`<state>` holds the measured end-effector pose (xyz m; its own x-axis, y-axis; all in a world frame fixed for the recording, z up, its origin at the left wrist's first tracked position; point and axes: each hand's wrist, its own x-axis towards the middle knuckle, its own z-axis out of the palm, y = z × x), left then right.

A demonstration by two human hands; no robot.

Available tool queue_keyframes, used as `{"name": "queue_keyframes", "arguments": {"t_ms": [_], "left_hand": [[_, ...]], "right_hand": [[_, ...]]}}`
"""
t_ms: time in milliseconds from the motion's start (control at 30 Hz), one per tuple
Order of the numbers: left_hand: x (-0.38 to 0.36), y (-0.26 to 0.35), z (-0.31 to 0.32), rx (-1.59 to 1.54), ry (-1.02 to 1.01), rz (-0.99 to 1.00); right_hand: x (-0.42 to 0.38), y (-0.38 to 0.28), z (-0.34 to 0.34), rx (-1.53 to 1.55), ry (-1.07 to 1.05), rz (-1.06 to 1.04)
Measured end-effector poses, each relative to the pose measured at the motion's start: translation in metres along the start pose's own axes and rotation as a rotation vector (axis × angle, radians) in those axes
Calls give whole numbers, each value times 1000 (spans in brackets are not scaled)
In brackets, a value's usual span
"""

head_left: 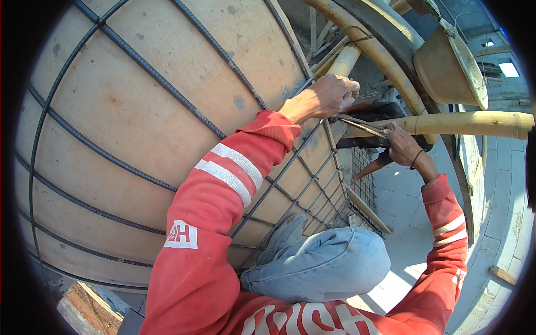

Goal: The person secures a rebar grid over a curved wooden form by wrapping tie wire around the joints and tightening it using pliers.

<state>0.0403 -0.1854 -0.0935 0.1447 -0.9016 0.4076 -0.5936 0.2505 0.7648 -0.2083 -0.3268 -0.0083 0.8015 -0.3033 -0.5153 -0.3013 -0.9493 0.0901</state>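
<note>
My left hand (329, 96) is closed at the edge of the rebar grid (290, 162), near a bamboo pole (345, 60); what its fingers hold is too small to make out. My right hand (403, 145) is wrapped round the handles of metal pincers (363, 124). The jaws of the pincers reach the bar crossing just below my left hand. Dark ribbed bars of the grid run over a pale wooden panel (134, 100).
Another bamboo pole (474, 123) extends to the right beyond my right hand. A tan basin (446, 67) hangs at upper right. Below, a co-worker's arm (368, 169) and dark clothing show beside the grid. Pale block flooring (499, 195) lies far below.
</note>
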Motion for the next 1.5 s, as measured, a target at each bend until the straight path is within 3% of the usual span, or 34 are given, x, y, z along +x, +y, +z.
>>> {"name": "queue_keyframes", "arguments": {"t_ms": [67, 367, 533, 567, 633, 700, 767, 867, 933, 1000, 1033, 1067, 1133, 1167, 1200, 1267, 1467, 1500], "left_hand": [[-1, -3, 3, -6, -6, 128], [-2, 1, 0, 11, -43, 156], [1, 1, 1, -30, -41, 182], [0, 3, -1, -81, -89, 110], [-1, 2, -2, -136, -134, 35], [-1, -3, -3, 103, -30, 91], [-1, 1, -7, 201, -29, 113], [-4, 2, -11, 425, -39, 156], [-7, 5, -10, 546, -51, 187], [-14, 10, -7, 793, -173, 135], [-16, 9, -1, 804, -142, 139], [-18, 10, 2, 812, -143, 139], [-23, 14, 7, 930, -246, 35], [-24, 16, 9, 916, -237, 20], [-25, 16, 10, 919, -240, 21], [-26, 12, 12, 916, -228, 18], [-20, 21, 4, 917, -319, -31], [-21, 12, 8, 847, -173, 9]], "right_hand": [[2, 3, -3, 19, -34, 23], [0, -17, -22, -210, 172, -41], [-15, -35, -11, -184, 172, 38], [-21, -40, -6, -158, 161, 46], [-36, -63, 4, 37, 142, 122], [-41, -68, 36, 140, 151, 156], [-37, -62, 68, 730, 33, 201], [-38, -63, 65, 886, -14, 217], [-36, -52, 86, 843, -43, 195], [-33, -45, 109, 705, 287, -25], [-33, -41, 110, 434, 202, 20], [-34, -40, 111, 436, 208, 15], [-44, -63, 81, 164, 285, 205], [-50, -54, 96, 53, 360, 176], [-59, -52, 93, 56, 362, 177], [-76, -52, 78, 131, 156, 280], [-78, -2, 53, 9, 355, 184], [-74, 5, 49, 29, 332, 168]]}}
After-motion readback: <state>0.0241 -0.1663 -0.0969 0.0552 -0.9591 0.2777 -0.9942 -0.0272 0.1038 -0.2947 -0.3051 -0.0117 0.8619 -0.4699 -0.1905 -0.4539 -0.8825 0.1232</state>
